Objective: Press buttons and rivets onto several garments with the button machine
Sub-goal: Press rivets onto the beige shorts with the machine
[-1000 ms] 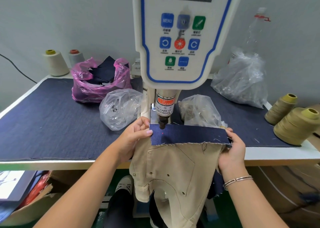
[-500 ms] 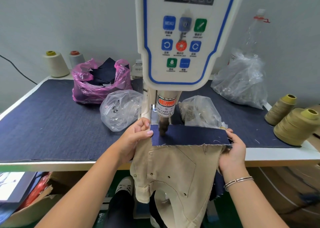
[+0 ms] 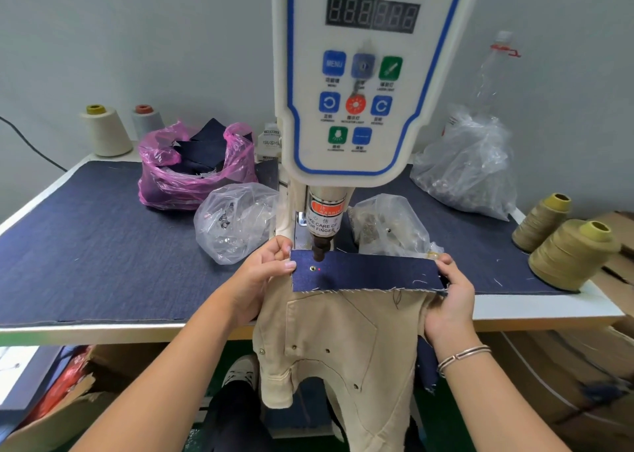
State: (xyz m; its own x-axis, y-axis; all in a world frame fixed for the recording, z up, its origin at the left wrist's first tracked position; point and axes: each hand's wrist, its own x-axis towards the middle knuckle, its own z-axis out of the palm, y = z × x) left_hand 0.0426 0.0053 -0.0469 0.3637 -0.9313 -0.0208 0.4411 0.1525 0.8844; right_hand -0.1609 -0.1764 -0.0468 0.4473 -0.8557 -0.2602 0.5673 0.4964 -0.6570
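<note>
Your left hand point(image 3: 266, 266) and right hand point(image 3: 449, 288) pinch the denim strip point(image 3: 370, 273) taut beneath the press head point(image 3: 319, 251), left thumb close enough to risk crushing.

This was a garment workshop; a button machine point(image 3: 356, 84) with a digital panel stood on a denim-covered worktable point(image 3: 85, 245); thread cones point(image 3: 573, 252) sat at the edges; plastic bags of metal fittings point(image 3: 466, 170) and fabric scraps point(image 3: 192, 167) lay behind
</note>
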